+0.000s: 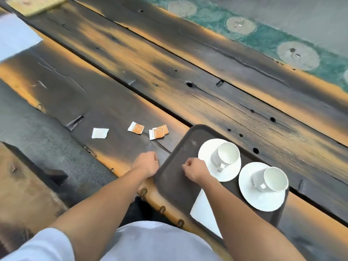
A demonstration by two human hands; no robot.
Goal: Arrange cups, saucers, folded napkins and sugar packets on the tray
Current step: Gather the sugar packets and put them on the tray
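Head view: the tray (169, 178) lies at the worktop's (169, 81) near edge within easy reach. It carries two saucers (205, 153) (244, 178), one cup (228, 152) (275, 178) each, and one napkin (203, 210) under the right forearm. About four packets (100, 133) (136, 127) (158, 132) wait left, overlap blurring the count. Left hand (146, 163) and right hand (194, 169) have fingers curled; I cannot tell whether they hold anything.

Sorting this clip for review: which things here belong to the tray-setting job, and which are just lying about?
Job: tray; two cups on saucers; napkin on the tray; sugar packets on the table.

Lying about: white paper; woven mat.
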